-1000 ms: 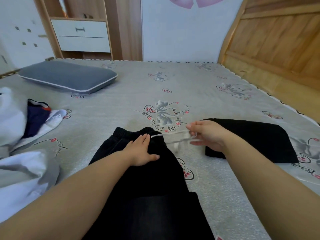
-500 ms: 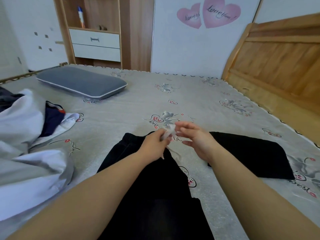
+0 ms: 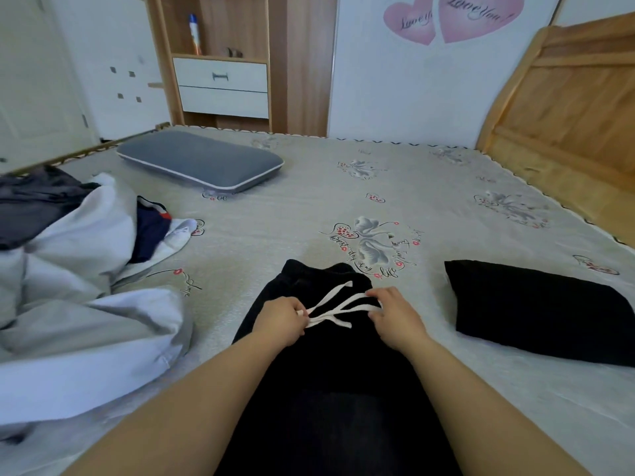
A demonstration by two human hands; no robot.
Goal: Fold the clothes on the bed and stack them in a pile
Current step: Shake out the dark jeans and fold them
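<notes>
Black trousers (image 3: 330, 372) lying flat mid-bed (image 3: 275, 214), waistband away from the viewer; white drawstring (image 3: 338, 307) crossed on the waistband, pinched by left hand (image 3: 281, 321) and right hand (image 3: 395, 317). Folded black garment (image 3: 536, 310) to the right; unfolded clothes heap (image 3: 75, 269) to the left; grey pillow (image 3: 199, 163) beyond

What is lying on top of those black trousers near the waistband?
A white drawstring lies across the black trousers, with the left hand and right hand pinching it. The forearms hide part of the trousers.
</notes>
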